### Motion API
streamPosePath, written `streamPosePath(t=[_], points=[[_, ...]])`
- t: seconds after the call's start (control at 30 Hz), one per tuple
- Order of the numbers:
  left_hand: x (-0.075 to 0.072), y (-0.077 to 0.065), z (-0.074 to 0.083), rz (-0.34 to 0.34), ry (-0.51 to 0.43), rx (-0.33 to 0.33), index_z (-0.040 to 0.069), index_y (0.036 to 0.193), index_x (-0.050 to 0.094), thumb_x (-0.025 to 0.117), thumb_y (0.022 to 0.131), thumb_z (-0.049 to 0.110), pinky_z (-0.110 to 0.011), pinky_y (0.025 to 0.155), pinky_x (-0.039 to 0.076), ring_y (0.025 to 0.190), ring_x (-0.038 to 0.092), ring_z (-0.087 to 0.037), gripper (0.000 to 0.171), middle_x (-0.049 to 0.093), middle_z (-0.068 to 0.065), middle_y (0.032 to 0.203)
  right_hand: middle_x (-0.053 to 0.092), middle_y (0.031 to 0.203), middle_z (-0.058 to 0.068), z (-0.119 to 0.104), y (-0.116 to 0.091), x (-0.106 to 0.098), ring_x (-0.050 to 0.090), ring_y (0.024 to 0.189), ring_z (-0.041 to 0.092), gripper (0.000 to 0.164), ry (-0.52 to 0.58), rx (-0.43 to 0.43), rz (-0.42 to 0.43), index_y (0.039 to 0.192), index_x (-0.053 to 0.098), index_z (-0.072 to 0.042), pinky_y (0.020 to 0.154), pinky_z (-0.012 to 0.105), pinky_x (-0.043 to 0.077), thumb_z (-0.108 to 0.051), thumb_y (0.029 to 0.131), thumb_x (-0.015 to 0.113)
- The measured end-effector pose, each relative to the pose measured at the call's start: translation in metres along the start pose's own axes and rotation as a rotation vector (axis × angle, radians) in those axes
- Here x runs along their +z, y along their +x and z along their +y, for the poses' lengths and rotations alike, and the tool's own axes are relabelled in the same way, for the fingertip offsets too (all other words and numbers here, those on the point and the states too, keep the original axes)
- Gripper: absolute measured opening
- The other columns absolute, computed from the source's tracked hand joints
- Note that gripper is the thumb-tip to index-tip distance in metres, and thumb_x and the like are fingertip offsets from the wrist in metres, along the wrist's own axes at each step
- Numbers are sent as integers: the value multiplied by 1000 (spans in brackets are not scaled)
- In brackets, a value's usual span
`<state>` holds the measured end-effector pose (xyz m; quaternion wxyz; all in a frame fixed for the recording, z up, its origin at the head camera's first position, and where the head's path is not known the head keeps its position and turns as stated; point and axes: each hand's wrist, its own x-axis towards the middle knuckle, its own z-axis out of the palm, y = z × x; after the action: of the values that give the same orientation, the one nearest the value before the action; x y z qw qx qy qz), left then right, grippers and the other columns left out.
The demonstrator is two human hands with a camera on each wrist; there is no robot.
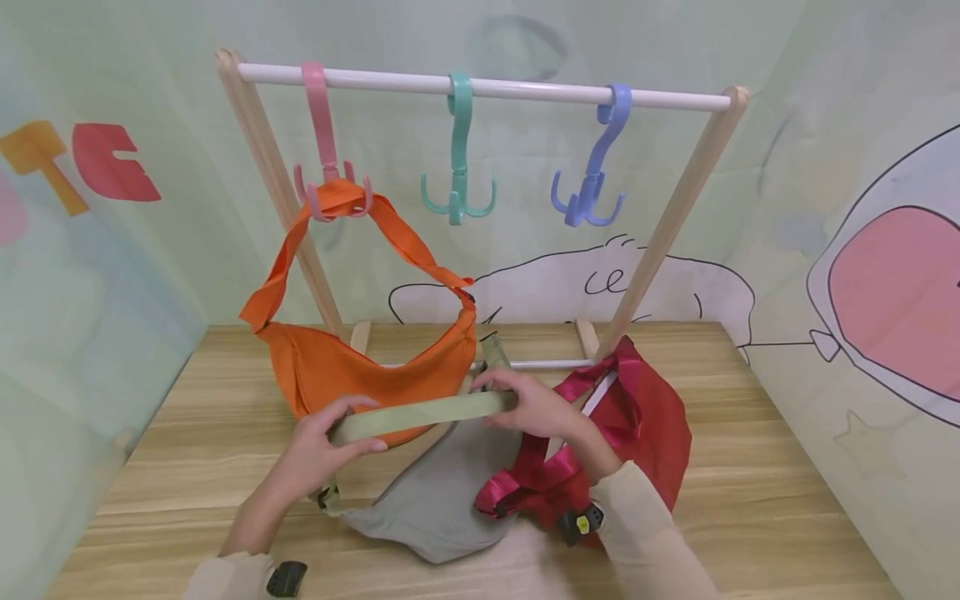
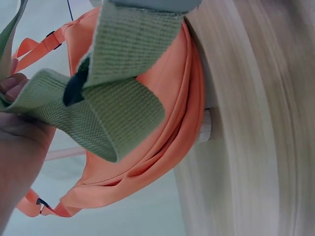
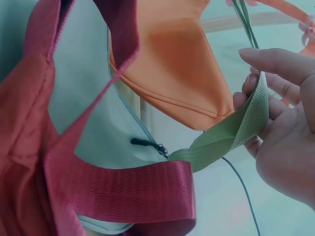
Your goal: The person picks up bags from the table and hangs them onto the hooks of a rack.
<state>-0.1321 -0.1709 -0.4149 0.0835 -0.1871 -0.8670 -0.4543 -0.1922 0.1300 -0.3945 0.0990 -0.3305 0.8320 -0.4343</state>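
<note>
A pale green webbing strap is stretched between my two hands, above the table. It belongs to a grey-green bag that lies on the tabletop below. My left hand grips the strap's left end between thumb and fingers. At the other end, my right hand holds the strap with its fingers curled round it; the right wrist view shows the webbing folded within that grasp. Just behind the strap, an orange bag hangs by its strap from a pink hook. A dark red bag lies beside my right forearm.
A wooden rack with a white rail stands at the back of the wood-grain table. From the rail also hang a teal hook and a blue hook, neither bearing a bag. A printed cloth encloses the table's sides and back.
</note>
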Motion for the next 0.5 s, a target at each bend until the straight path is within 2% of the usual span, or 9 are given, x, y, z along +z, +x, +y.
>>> streamPosePath(t=[0.23, 0.5], points=[[-3, 2, 5, -8, 34, -35, 13, 111, 60, 77, 72, 23, -26, 70, 44, 85, 53, -10, 44, 62, 0, 104, 54, 95, 5, -1, 0, -4, 48, 89, 21, 41, 15, 7, 15, 114, 56, -7, 72, 31, 43, 0, 76, 70], [-6, 2, 6, 11, 52, -17, 11, 111, 59, 76, 74, 21, -26, 71, 46, 86, 56, -10, 42, 63, -1, 105, 56, 96, 5, -1, 0, -8, 50, 88, 20, 42, 26, 45, 39, 116, 56, -8, 68, 33, 48, -3, 77, 71]])
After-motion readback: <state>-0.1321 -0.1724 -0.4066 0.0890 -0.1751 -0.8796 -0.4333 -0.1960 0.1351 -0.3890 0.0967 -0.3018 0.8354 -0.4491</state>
